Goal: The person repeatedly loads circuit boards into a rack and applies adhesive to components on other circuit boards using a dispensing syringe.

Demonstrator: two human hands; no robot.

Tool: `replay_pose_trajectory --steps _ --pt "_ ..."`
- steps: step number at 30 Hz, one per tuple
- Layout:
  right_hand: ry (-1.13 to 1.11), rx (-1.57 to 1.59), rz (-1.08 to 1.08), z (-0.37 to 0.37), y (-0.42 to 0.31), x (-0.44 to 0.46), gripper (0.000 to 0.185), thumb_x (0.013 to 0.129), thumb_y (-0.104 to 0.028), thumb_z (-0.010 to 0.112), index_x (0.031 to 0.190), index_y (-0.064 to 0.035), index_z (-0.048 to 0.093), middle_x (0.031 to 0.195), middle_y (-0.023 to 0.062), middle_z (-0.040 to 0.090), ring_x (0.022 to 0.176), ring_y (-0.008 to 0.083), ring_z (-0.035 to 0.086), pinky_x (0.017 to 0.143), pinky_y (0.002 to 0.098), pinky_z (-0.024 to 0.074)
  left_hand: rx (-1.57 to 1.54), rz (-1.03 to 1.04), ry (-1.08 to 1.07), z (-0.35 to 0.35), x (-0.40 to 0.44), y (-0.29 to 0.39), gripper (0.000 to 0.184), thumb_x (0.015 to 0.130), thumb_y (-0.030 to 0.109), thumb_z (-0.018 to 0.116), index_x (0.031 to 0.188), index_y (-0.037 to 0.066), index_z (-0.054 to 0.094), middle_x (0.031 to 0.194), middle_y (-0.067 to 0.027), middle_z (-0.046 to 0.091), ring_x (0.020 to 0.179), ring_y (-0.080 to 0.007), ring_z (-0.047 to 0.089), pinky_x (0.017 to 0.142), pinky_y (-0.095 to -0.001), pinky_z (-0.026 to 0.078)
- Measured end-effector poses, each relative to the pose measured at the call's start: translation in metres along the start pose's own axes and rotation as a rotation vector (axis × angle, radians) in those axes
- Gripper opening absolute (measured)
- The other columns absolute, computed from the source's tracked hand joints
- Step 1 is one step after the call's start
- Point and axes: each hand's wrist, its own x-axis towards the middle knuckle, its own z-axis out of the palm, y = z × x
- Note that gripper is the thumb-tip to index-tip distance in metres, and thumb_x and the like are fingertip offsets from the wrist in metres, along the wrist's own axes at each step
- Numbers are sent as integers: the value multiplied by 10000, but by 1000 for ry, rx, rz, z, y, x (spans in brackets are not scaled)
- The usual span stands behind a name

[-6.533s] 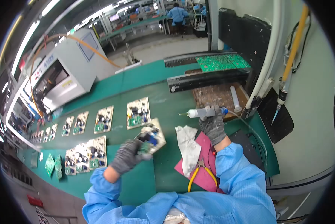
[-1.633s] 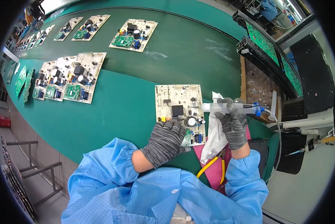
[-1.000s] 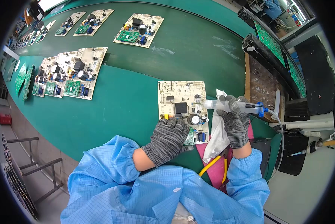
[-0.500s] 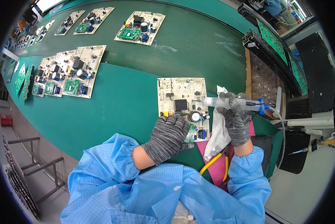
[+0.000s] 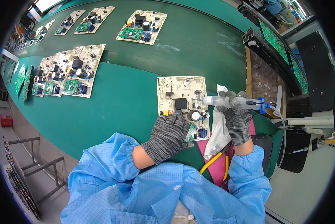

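Note:
A cream circuit board (image 5: 182,87) lies on the green work surface in front of me, with a black block, a large round capacitor and a small green board on it. My left hand (image 5: 167,134), in a grey striped glove, grips its lower left corner, fingers over the edge and thumb along the near side. In my gloved right hand (image 5: 236,119) is a clear dispensing syringe (image 5: 221,100), held nearly level. Its blue end cap (image 5: 263,106) joins a thin air hose (image 5: 283,127). The syringe's front end is at the board's right edge; its tip is hard to make out.
Overlapping circuit boards (image 5: 68,71) lie to the left, beside upright green boards (image 5: 20,79). More boards (image 5: 142,28) sit on the dark green strip behind. By my right wrist are a white cloth (image 5: 217,136) and yellow-handled pliers (image 5: 212,163). A black rail (image 5: 270,59) stands right.
The nearest board on the far strip has shifted slightly right. My hands, the syringe and the board in front of me look almost still.

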Motion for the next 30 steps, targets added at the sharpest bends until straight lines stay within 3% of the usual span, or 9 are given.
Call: replay_pose_trajectory --steps 10,15,19,22,24,26,27,29,30 --pt "-24 34 18 -1 -2 1 316 780 -100 601 1018 -137 396 969 109 539 953 254 543 638 336 539 25 -4 -15 -5 1 1 667 674 572 521 1025 4 532 1032 -218 518 952 -355 507 776 -466 368" --pt "24 615 105 -24 -6 14 234 793 -308 587 905 -120 505 909 106 567 940 293 546 629 375 539 147 46 34 -10 3 7 664 619 582 562 967 18 543 1023 -199 520 884 -331 508 736 -438 379" --pt "-250 965 140 -47 -42 18 178 795 -291 578 824 -118 545 899 84 569 963 289 518 628 392 524 109 50 83 -36 12 19 606 576 532 636 927 45 552 959 -151 535 833 -302 503 723 -410 379" --pt "-91 1003 -16 -80 -69 22 164 789 -266 575 834 -114 534 902 66 560 950 268 519 620 391 517 46 81 23 -75 28 16 532 565 442 702 910 65 554 800 -139 542 754 -305 518 679 -394 404" --pt "6 1039 -170 -121 -69 33 161 779 -244 585 853 -116 520 899 59 557 907 236 529 630 405 511 -108 143 141 -100 42 -4 428 607 383 702 853 62 561 738 -124 570 652 -272 546 608 -397 433" --pt "105 1051 -280 -149 -69 43 164 770 -219 594 869 -119 510 896 53 554 874 211 537 637 414 506 -471 -109 204 -118 56 -32 301 674 268 677 849 59 548 738 -106 565 640 -244 538 598 -373 439" --pt "152 1049 -322 -156 -71 45 166 767 -206 598 876 -121 506 893 51 553 862 202 540 639 417 504 -317 54 195 -117 73 -83 253 745 244 608 886 52 523 734 -84 558 646 -213 534 588 -342 436" --pt "238 1010 -362 -163 -79 41 163 763 -174 603 885 -124 507 887 50 553 860 200 542 640 415 504 -741 -80 245 -152 103 -99 247 848 238 451 993 40 482 761 -102 554 691 -224 539 602 -310 434" --pt "210 1034 -369 -167 -71 46 193 748 -143 621 901 -124 505 907 59 543 871 203 539 644 410 504 -167 -20 460 -171 119 -73 333 882 318 403 1067 51 477 814 -93 562 768 -212 544 674 -293 434"
